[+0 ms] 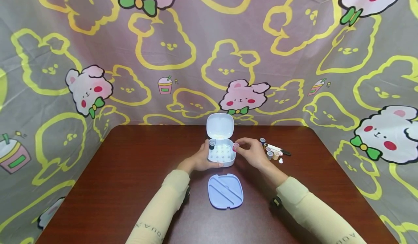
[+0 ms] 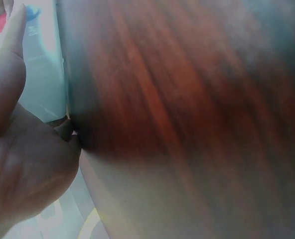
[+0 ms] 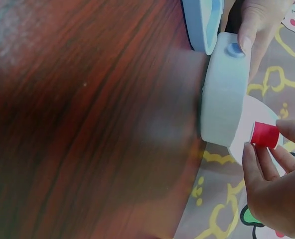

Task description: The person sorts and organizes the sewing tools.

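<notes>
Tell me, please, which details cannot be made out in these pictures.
- Head: the small white piece is too small to identify.
- Left wrist: the left hand is cut off by the left edge; the table is blurred.
- Right wrist: the inside of the box is hidden by its wall.

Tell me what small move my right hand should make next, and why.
Probably move the red spool in over the box and lower it onto a free peg: your right hand pinches it at the right rim, the lid is open, and your left hand grips the box.
</notes>
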Motion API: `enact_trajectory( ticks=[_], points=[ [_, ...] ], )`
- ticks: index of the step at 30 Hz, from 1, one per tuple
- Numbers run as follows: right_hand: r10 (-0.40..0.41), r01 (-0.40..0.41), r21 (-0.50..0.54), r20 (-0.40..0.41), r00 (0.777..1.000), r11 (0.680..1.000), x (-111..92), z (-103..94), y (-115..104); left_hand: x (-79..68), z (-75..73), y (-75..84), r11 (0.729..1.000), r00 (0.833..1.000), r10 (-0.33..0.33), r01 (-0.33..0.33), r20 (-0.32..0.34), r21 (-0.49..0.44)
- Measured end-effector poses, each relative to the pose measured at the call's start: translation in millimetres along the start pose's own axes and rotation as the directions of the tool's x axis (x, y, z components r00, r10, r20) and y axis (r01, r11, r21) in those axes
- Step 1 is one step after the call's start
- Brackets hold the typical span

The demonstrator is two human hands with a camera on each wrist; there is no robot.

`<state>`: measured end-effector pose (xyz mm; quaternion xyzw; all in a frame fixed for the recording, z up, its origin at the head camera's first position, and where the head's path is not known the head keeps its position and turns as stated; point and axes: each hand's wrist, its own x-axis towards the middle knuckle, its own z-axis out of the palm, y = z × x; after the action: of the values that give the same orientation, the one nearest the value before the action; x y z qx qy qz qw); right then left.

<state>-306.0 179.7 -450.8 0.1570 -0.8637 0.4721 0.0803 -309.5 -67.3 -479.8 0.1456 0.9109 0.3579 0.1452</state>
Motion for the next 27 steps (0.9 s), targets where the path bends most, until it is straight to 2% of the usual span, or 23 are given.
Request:
enact_trajectory(
  ticks=[10,16,27],
  points=[
    [-0.044,0.044,-0.034,0.000,0.999,0.998,4.5,5.2,-1.7,-0.6,-0.1,0.0,1.000,1.000,-0.007,0.007,0.004,0.000],
    [-0.071,0.071,-0.038,-0.003,0.997,0.997,7.8,9.0,-3.9,-0.5,-0.6,0.1,1.000,1.000,0.022,-0.022,-0.004,0.001],
    [-0.057,0.058,-0.027,0.026,0.998,0.998,15.7,15.8,-5.3,-0.9,-0.3,-0.1,0.999,0.999,0.038,-0.038,-0.006,-0.006]
  ],
)
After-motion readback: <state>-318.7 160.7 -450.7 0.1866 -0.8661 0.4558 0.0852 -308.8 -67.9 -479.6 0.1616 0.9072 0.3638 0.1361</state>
